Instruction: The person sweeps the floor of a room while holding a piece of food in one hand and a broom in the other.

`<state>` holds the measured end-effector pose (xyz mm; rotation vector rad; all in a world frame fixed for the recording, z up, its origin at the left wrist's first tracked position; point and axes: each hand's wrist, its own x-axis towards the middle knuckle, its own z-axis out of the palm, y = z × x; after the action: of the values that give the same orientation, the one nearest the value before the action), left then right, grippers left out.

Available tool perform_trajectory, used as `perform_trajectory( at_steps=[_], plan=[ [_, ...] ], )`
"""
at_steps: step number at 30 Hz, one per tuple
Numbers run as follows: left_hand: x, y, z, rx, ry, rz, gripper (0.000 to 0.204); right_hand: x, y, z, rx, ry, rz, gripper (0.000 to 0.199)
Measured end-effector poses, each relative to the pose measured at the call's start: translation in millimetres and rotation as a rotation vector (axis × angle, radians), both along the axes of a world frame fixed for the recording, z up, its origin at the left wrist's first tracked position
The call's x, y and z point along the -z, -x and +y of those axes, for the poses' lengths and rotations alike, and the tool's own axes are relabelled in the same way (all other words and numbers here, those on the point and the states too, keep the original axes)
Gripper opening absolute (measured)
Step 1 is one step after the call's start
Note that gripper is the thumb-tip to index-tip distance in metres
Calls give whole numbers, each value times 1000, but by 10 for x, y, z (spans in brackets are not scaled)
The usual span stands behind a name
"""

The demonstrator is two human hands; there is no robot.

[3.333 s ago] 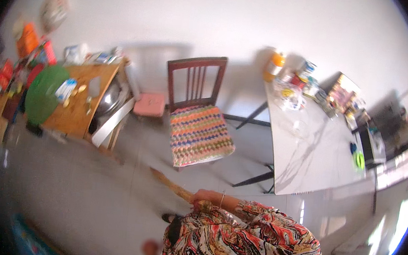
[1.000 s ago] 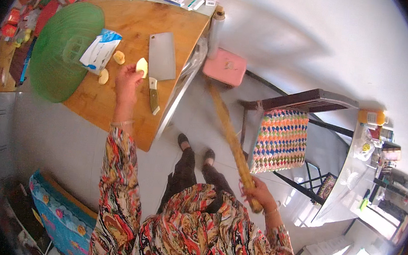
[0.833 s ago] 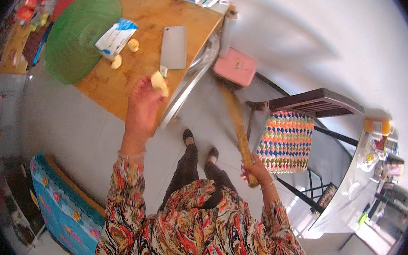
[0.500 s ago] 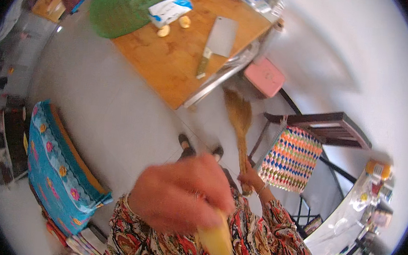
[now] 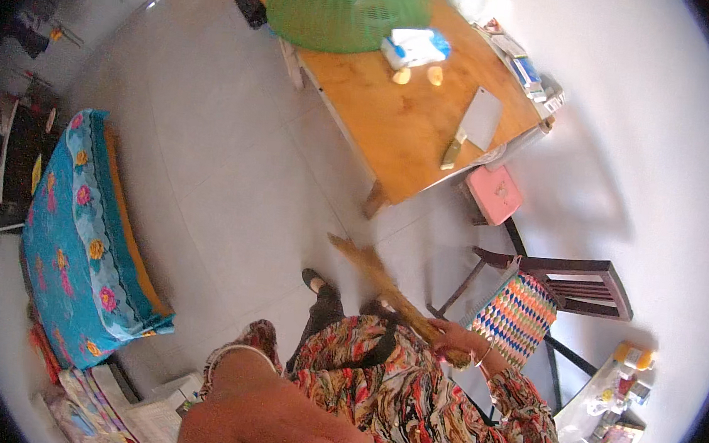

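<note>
My right hand (image 5: 460, 340) is closed round the handle of a straw broom (image 5: 398, 300), whose brush end points to the far left over the floor. Close below the camera is the back of my left hand (image 5: 280, 424), bent inward at the lower edge. Its fingers and anything in them are hidden. A cleaver (image 5: 482, 119) lies on the wooden table (image 5: 386, 132) ahead. Two small pale yellow pieces (image 5: 434, 75) sit there beside a white and blue soft pack (image 5: 416, 48).
A green mesh dome cover (image 5: 346, 8) stands on the table. Below its right side is a pink-topped stool (image 5: 494, 195). A dark chair (image 5: 586, 290) with a woven seat mat stands right of the broom. Flowered blue cloth (image 5: 86, 242) drapes furniture at left. Goods line a right shelf (image 5: 580, 418).
My left hand, earlier pinching a pale yellow piece, has come down to the lower edge. The broom's brush end has swung left. My view has shifted and my feet have moved.
</note>
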<state>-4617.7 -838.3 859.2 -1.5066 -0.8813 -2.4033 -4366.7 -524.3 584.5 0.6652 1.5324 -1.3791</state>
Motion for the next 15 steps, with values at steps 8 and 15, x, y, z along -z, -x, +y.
perform_trajectory(
  at_steps=[8,15],
  plan=[
    [71,169,-703,-201,-38,-131,17,-168,990,-673,93,-84,135,69],
    [209,378,-1048,-213,53,-119,18,387,1530,-713,256,-227,325,66]
  ],
)
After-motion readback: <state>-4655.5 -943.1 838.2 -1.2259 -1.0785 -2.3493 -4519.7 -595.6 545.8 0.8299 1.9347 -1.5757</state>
